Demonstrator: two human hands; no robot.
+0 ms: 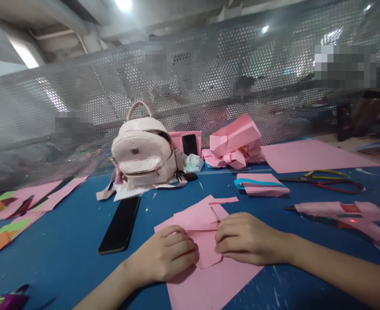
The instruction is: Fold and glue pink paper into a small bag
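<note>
While a grey perforated metal screen (190, 97) spans the far side, a blue painted tabletop (70, 241) fills the near ground. Left of centre, towards the screen, stands a cream soft-sided backpack (141, 150); to its right are a heap of folded pink paper (235, 142) and, farther right, a flat pink sheet (315, 156). Near centre lies a layered piece of pink paper (215, 284). The left hand (173, 254) and right hand (249, 239) are curled in, seemingly gripping its upper flap by the left and right edges. To the right rest a pink plastic glue gun (341, 209) and, beyond it, scissors with red and green handles (312, 178); a flat black phone (120, 226) lies to the left.

The step appears to be folding or shaping that flap; the next move likely calls for steady, even pressure along the crease. Fingertips and thumbs are largely hidden, and whether flap and base are joined is unclear. A purple object (9, 300) is cut off near left.
</note>
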